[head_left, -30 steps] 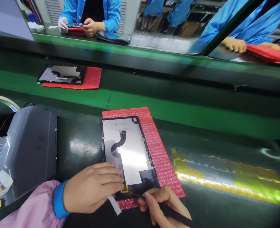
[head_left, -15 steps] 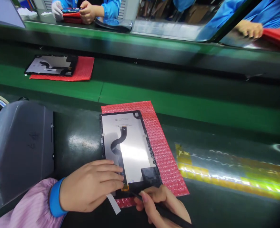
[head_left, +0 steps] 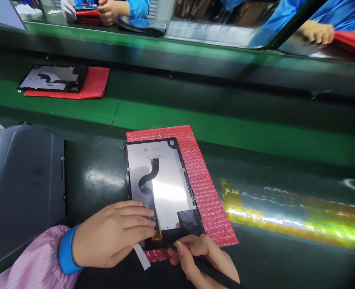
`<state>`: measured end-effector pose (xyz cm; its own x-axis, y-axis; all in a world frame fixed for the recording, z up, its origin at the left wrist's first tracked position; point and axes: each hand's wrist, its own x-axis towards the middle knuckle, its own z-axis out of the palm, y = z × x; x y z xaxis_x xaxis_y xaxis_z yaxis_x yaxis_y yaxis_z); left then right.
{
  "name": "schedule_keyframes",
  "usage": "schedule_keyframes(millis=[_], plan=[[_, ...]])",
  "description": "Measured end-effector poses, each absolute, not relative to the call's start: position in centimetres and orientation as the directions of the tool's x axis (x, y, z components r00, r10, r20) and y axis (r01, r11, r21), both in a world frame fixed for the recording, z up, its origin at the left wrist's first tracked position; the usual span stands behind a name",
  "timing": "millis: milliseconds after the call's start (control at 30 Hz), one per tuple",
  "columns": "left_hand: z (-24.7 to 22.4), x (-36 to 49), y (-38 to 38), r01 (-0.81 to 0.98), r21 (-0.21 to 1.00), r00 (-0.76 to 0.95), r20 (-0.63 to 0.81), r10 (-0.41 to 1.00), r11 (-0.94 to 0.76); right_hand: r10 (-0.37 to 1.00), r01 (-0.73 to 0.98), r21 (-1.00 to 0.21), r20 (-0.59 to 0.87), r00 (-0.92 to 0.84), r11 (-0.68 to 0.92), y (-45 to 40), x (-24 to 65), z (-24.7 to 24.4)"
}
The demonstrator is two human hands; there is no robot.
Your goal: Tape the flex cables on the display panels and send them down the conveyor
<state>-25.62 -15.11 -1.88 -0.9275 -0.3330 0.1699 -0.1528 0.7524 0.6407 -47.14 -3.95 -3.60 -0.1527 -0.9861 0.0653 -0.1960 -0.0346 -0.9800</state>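
Observation:
A screen panel (head_left: 171,180) with a silvery back and black frame lies on red bubble wrap (head_left: 209,200). A dark curved flex cable (head_left: 149,176) runs down it to an orange connector. My left hand (head_left: 114,235) rests flat on the panel's lower left, fingertips over the cable near the connector. Below those fingers a white strip (head_left: 141,257) sticks out. My right hand (head_left: 201,257) pinches a black pen-like tool (head_left: 215,275), whose thin tip lies at the panel's lower edge, beside the orange connector.
A grey plastic bin (head_left: 29,192) stands at the left. Yellow tape under clear film (head_left: 285,216) lies at the right. Behind, another panel (head_left: 53,78) rests on red wrap upon the green conveyor (head_left: 195,126). People in blue sleeves (head_left: 139,9) are across the line.
The far panel and its red wrap have shifted left in the view, and the whole scene sits slightly further left and up. Both hands keep about the same place on the near panel.

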Motion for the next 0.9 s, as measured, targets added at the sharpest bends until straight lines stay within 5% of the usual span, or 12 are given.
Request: schedule_keyframes(millis=[400,900], plan=[[-1.91,-25.62,-15.05,-0.155,0.618,-0.934,0.162,-0.318,0.771,-0.988,-0.282,-0.959,0.057,-0.141,-0.015,-3.53,-47.31,-4.0],[-2.35,-26.29,-14.26,-0.164,0.405,-0.942,0.206,-0.265,0.899,-0.982,-0.347,-0.937,0.026,-0.185,0.041,-3.47,-47.5,-3.77]])
